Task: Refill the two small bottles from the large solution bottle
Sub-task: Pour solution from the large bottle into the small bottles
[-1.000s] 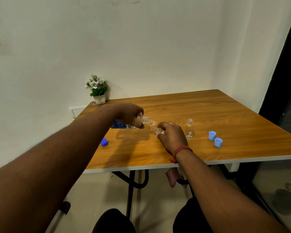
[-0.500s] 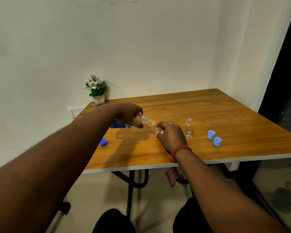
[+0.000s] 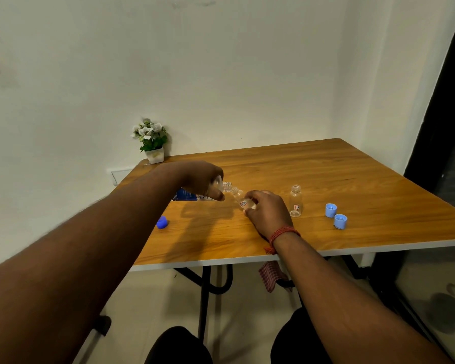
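My left hand grips the large clear solution bottle with a blue label, tipped on its side so its open neck points right. Its mouth meets the mouth of a small clear bottle, which my right hand holds tilted toward it just above the wooden table. The second small clear bottle stands upright and uncapped just right of my right hand. Two light blue caps lie further right. A dark blue cap lies on the table at the left.
A small potted plant with white flowers stands at the table's back left corner against the wall. The table's front edge runs just below my right wrist. A dark doorway or panel stands at the far right.
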Tool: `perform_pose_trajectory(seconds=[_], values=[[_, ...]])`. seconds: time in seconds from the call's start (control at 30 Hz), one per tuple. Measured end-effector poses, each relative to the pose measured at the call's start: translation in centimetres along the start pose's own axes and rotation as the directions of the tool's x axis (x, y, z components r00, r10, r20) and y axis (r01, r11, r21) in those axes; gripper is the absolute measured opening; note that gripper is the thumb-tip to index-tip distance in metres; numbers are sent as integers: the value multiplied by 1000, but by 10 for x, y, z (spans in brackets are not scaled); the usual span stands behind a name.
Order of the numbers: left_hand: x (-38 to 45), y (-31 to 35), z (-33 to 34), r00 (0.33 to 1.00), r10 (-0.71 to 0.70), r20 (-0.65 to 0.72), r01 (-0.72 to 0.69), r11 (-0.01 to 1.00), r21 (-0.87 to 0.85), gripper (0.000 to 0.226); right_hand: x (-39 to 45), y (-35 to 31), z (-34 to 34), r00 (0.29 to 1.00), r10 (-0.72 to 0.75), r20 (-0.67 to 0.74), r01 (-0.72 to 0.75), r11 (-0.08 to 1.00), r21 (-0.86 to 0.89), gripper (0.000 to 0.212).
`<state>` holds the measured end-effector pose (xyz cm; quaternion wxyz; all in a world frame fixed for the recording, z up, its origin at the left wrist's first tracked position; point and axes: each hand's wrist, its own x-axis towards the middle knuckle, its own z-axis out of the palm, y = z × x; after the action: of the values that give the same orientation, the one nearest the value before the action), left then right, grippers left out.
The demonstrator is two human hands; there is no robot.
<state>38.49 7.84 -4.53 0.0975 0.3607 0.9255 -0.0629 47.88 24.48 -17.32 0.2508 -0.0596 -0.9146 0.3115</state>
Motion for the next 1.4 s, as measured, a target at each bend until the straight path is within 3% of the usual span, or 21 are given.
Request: perform_pose_trajectory(seconds=[1.4], values=[[4,-1,1,1000,2,3,-2,1000,6,58,0,-2,-1,1000,1,2,-1,1000,-24,35]])
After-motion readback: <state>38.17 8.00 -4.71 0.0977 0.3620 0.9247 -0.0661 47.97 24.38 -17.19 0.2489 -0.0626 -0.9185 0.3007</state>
